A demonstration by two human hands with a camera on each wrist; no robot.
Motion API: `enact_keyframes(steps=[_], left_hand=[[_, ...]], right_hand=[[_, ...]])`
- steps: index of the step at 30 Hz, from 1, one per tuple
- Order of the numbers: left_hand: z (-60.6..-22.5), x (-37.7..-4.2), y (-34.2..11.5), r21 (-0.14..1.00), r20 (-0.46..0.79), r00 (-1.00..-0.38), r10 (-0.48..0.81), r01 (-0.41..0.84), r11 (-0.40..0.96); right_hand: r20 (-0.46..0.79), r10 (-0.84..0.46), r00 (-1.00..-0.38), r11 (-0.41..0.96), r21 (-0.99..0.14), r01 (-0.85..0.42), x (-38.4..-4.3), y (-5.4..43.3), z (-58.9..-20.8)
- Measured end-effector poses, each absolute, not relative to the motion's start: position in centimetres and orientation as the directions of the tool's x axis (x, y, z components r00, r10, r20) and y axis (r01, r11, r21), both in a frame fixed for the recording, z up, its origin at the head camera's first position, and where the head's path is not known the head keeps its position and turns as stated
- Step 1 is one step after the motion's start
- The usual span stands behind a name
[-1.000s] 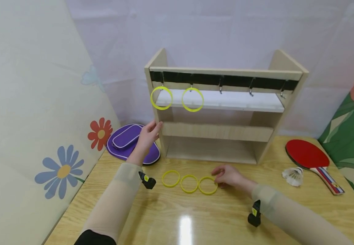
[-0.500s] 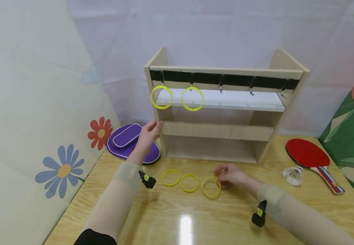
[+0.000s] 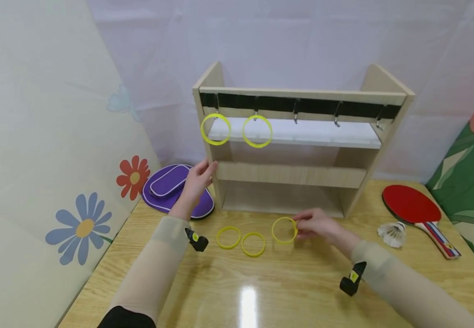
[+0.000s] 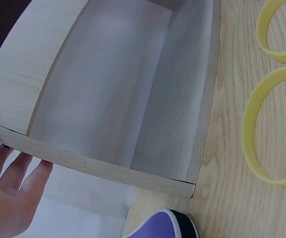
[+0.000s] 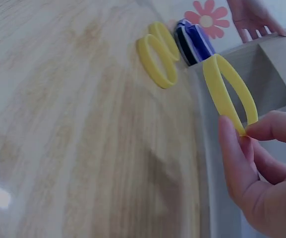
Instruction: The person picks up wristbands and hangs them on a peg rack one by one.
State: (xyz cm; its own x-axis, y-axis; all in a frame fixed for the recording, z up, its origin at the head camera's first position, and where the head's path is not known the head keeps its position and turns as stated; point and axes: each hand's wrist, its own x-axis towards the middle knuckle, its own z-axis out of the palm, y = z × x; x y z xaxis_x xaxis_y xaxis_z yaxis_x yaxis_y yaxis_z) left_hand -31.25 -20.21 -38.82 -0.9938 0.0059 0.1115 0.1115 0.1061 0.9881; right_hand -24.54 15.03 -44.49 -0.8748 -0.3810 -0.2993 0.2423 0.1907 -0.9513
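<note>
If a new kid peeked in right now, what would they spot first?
Probably the bright red paddle on the table at the head view's right, or the purple case beside the shelf's left end. Next might be the yellow rings: two hanging from the leftmost hooks, two lying in front of the shelf, and one pinched in the right hand's fingers.

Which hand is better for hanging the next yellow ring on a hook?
Probably the right hand: it pinches a yellow ring, and the middle hook higher up is bare. The left hand touches the side of the wooden shelf and holds no ring.
</note>
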Motion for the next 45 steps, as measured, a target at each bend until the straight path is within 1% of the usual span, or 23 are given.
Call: enact_keyframes(steps=[7,16,22,31,36,45], left_hand=[[-38.8,-31.2,-20.2,0.989,0.112,-0.994,0.008,0.112,0.092],[-38.6,-31.2,-20.2,0.990,0.111,-0.994,0.010,0.112,0.089],[-38.4,-31.4,-20.1,0.990,0.109,-0.994,0.013,0.109,0.084],[-38.5,-31.0,-20.1,0.990,0.104,-0.995,0.011,0.104,0.092],[-38.6,-30.9,-20.1,0.987,0.121,-0.993,0.012,0.121,0.108],[-38.7,-31.1,-20.2,0.986,0.122,-0.992,0.013,0.123,0.113]], right_hand=[[-0.277,-0.378,-0.883,0.101,-0.961,0.258,-24.7,15.6,-43.0],[-0.188,-0.395,-0.899,0.015,-0.980,0.199,-24.8,16.4,-40.4],[-0.141,-0.392,-0.909,-0.099,-0.976,0.194,-24.8,17.0,-38.2],[-0.078,-0.365,-0.928,-0.274,-0.943,0.187,-24.4,17.5,-35.4],[-0.060,-0.345,-0.937,-0.361,-0.913,0.191,-24.4,17.5,-34.1],[-0.072,-0.298,-0.952,-0.449,-0.869,0.206,-24.3,17.0,-31.8]])
